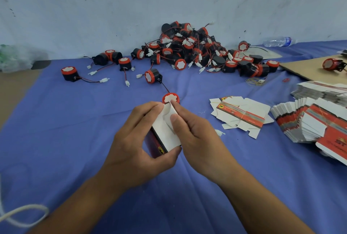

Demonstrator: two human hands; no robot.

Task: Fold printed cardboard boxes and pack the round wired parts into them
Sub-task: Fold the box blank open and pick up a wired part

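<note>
Both my hands hold a small printed cardboard box (165,136) above the blue cloth (75,121), its white flaps facing up. My left hand (142,139) grips the box from the left, thumb under its near end. My right hand (195,136) holds the right side, with the thumb pressing a white flap down. A round red-and-black wired part (170,98) lies on the cloth just beyond the box. A big pile of the same parts (197,51) sits against the wall, and a few loose ones (69,74) are scattered to the left.
Flat unfolded boxes (242,117) lie to the right, with thick stacks of them (308,122) farther right. A brown cardboard sheet (308,68) carries one more part (332,64). A plastic bottle (279,42) lies by the wall. A white cord (24,213) is at the lower left.
</note>
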